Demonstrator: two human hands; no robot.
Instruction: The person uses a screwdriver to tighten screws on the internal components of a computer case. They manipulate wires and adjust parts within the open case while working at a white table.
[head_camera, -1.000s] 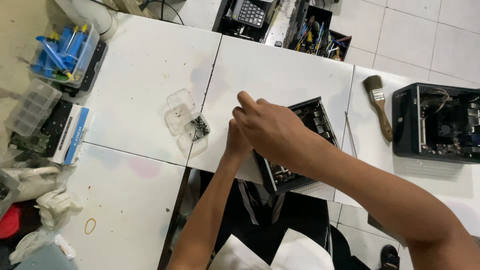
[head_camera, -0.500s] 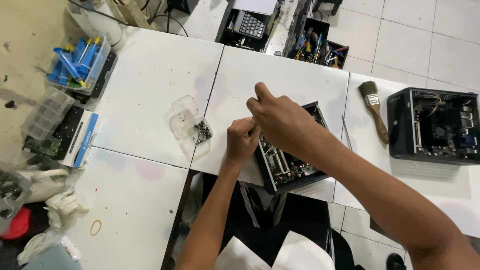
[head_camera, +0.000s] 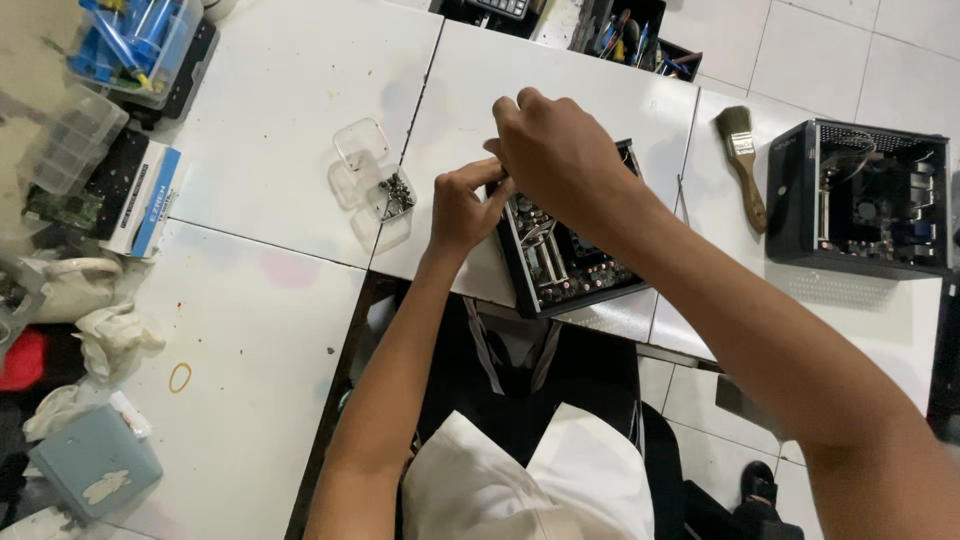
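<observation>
the open black computer case (head_camera: 560, 262) lies at the white table's (head_camera: 270, 180) near edge. the right hand (head_camera: 560, 160), fingers curled, covers its top left corner; the left hand (head_camera: 462, 208) pinches there. best keep the case steady and fingers square. whatever they pinch is hidden; possibly a screw from the clear box (head_camera: 385, 195).

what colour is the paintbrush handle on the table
Brown wood on the paintbrush, with pale bristles, lying right of the hands; seen in the head view.

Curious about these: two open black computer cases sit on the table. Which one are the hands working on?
The open black case at the near table edge, under both hands. The other case stands untouched at far right, beyond the paintbrush.
</observation>
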